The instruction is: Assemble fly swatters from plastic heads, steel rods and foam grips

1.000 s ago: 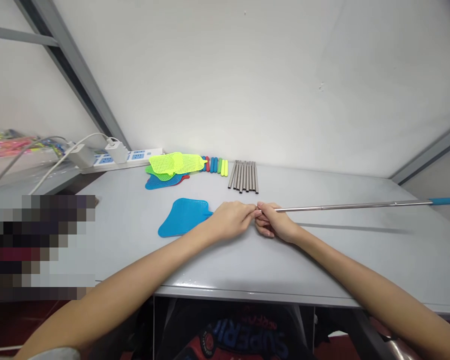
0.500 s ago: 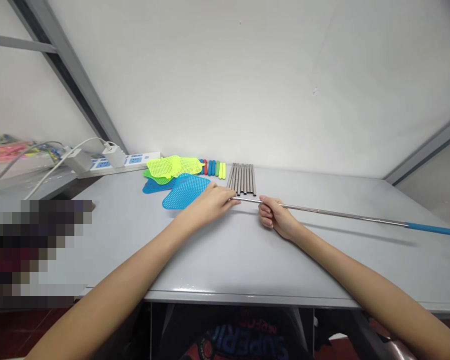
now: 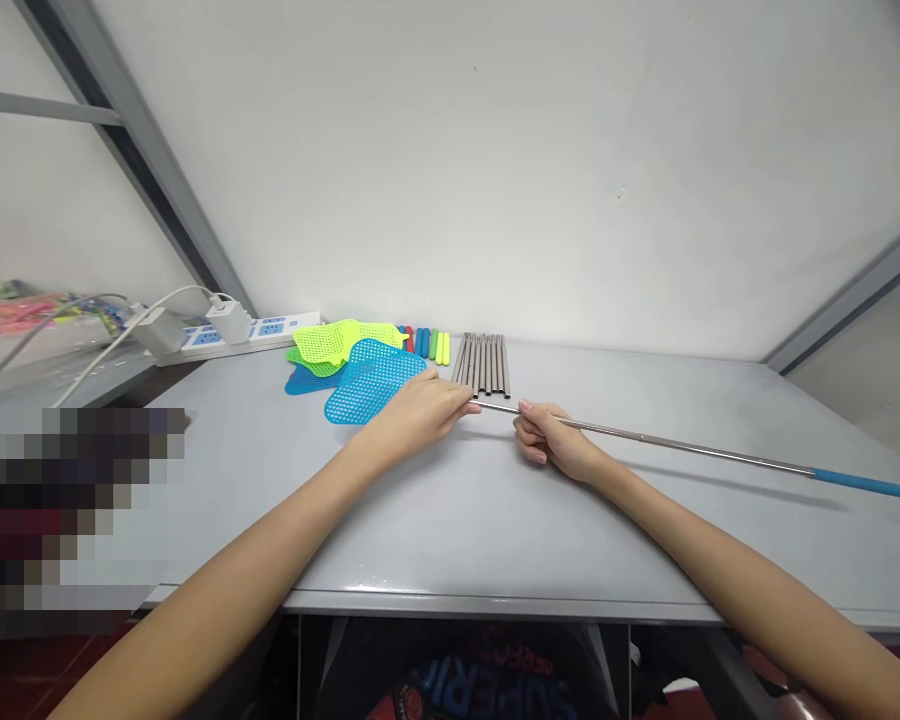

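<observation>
A blue mesh fly swatter head (image 3: 379,380) shows just beyond my left hand (image 3: 427,408), whose fingers are closed at the point where the thin end of a telescopic metal rod (image 3: 690,445) comes out. The join between head and rod is hidden by those fingers. My right hand (image 3: 547,435) is closed around the rod a short way to the right. The rod is drawn out long and slopes down to the right, ending in a blue handle grip (image 3: 859,482). Its shadow falls on the grey table (image 3: 495,530), so it is held above the surface.
Yellow-green swatter heads (image 3: 345,342) overlap green and blue ones at the back left. Several coloured handle grips (image 3: 424,343) and a row of metal rods (image 3: 487,365) lie near the wall. A white power strip (image 3: 285,328) with plugs and cables stands left. A blurred patch covers the left edge.
The blue swatter head has turned slightly and lifted in my left hand. The handle end of the rod has dipped a little. Both hands keep their hold.
</observation>
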`<state>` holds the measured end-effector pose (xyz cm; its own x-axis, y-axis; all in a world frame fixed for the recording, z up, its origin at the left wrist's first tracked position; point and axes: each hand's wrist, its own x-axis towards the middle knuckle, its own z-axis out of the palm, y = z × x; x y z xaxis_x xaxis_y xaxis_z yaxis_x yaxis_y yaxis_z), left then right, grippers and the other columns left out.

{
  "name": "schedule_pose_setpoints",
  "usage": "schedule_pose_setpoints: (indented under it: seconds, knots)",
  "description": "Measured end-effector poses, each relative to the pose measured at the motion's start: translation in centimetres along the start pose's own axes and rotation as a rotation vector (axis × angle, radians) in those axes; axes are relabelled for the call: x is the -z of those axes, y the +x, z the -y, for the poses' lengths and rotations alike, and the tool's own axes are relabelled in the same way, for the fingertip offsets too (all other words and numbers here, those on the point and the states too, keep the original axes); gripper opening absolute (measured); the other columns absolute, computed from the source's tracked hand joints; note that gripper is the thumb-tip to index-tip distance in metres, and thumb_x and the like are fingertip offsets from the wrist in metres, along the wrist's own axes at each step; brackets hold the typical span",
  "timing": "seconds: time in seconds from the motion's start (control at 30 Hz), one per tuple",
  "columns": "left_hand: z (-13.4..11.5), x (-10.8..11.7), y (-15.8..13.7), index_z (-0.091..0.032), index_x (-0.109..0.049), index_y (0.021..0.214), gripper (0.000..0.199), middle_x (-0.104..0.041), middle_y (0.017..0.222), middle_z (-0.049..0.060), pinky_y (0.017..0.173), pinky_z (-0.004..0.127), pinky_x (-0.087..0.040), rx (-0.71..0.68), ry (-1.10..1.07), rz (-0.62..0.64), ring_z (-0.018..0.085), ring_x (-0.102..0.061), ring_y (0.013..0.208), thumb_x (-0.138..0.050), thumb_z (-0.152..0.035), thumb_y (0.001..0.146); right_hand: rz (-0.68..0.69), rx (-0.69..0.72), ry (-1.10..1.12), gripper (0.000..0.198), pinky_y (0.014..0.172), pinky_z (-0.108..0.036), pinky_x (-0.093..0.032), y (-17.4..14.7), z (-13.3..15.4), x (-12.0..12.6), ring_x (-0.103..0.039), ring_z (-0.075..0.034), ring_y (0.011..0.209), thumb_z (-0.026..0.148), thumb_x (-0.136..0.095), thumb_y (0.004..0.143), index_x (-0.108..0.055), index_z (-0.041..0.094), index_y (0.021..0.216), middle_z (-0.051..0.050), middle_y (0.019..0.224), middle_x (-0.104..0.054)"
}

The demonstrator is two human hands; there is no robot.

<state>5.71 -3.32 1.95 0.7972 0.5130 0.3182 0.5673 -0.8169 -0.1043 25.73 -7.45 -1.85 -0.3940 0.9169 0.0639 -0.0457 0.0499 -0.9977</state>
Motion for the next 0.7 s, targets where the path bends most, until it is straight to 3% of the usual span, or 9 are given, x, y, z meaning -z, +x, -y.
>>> schedule_pose_setpoints:
  seconds: [0.2,0.7]
  knots:
    - [-1.0,-0.4,-0.2,-0.016,-0.045,0.067,0.026,-0.061,0.07,0.002,0.057,0.026,-0.028,0.038,0.039,0.078,0.015,-0.053,0.062,-0.034,-0.028,0.087,0.044,-0.011,0.045,0.043,0.037,-0.022,-0.013,-0.4,-0.2,-0.1,-0.022,-0.004,0.034,0.044,-0.032,0.084,-0.02,0.019,0.051,0.007,0.046,-0.021]
    - [-3.1,-1.6,-0.4,-0.016,-0.048,0.069,0.029,-0.059,0.063,0.002,0.05,0.027,-0.026,0.063,0.11,0.011,0.014,-0.052,0.053,-0.03,-0.03,0.088,-0.001,0.004,0.077,0.041,0.035,-0.02,-0.012,-0.5,-0.7,-1.0,-0.021,-0.005,0.031,0.042,-0.03,0.083,-0.02,0.02,0.05,0.008,0.042,-0.018]
